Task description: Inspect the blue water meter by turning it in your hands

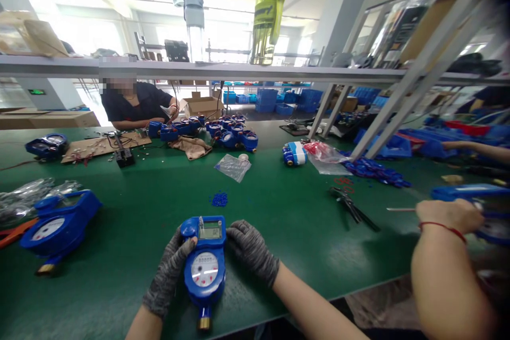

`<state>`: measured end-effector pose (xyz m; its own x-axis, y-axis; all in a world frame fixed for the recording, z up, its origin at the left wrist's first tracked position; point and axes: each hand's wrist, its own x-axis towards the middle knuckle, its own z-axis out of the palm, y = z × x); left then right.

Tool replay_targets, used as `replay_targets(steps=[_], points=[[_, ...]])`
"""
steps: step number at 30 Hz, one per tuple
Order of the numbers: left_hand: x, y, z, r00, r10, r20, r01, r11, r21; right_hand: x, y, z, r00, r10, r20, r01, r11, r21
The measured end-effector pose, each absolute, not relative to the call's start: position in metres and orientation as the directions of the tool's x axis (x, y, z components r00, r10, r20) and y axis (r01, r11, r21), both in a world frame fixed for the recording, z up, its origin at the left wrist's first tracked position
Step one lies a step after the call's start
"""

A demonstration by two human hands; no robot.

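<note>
A blue water meter (204, 271) with a white dial, a small digital display and a brass end lies in front of me on the green bench. My left hand (169, 265), in a grey glove, is closed around its left side, thumb by the round blue cap. At the display's right edge, my gloved right hand (251, 247) has its fingers bent together against the housing; whatever is between the fingertips is hidden. Just beyond the meter is a little pile of small blue parts (220, 199).
Another water meter (59, 228) lies at left. Black-handled pliers (353, 207) and a clear plastic bag (234, 167) lie farther out. At right, a co-worker's hand (448, 218) reaches in with a thin rod. A person (135, 101) sits opposite, beneath the overhead shelf (239, 70).
</note>
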<state>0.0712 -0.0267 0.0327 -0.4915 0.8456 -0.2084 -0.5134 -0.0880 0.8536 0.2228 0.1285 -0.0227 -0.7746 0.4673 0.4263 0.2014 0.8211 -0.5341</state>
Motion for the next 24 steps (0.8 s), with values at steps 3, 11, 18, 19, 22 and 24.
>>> replay_targets(steps=[3,11,18,19,22,24], points=[[0.073,-0.028,0.034,-0.49,0.844,-0.217,-0.543,-0.1,0.834,0.218,0.129,-0.025,-0.722,0.614,0.32,0.198,0.626,-0.754],[0.07,-0.029,0.03,-0.466,0.857,-0.22,-0.559,-0.093,0.824,0.202,0.129,-0.026,-0.654,0.734,0.183,0.095,0.319,-0.943],[0.071,-0.027,0.03,-0.479,0.85,-0.219,-0.554,-0.1,0.826,0.2,0.14,-0.03,-0.691,0.715,0.104,0.087,0.225,-0.97],[0.072,-0.027,0.03,-0.482,0.847,-0.225,-0.561,-0.102,0.821,0.2,0.142,-0.031,-0.694,0.713,0.103,0.11,0.246,-0.963],[0.074,-0.027,0.032,-0.49,0.835,-0.25,-0.583,-0.1,0.806,0.202,0.149,-0.035,-0.687,0.722,0.088,0.321,0.409,-0.854],[0.074,-0.027,0.033,-0.492,0.831,-0.26,-0.583,-0.092,0.808,0.205,0.153,-0.037,-0.677,0.734,0.06,0.508,0.525,-0.683]])
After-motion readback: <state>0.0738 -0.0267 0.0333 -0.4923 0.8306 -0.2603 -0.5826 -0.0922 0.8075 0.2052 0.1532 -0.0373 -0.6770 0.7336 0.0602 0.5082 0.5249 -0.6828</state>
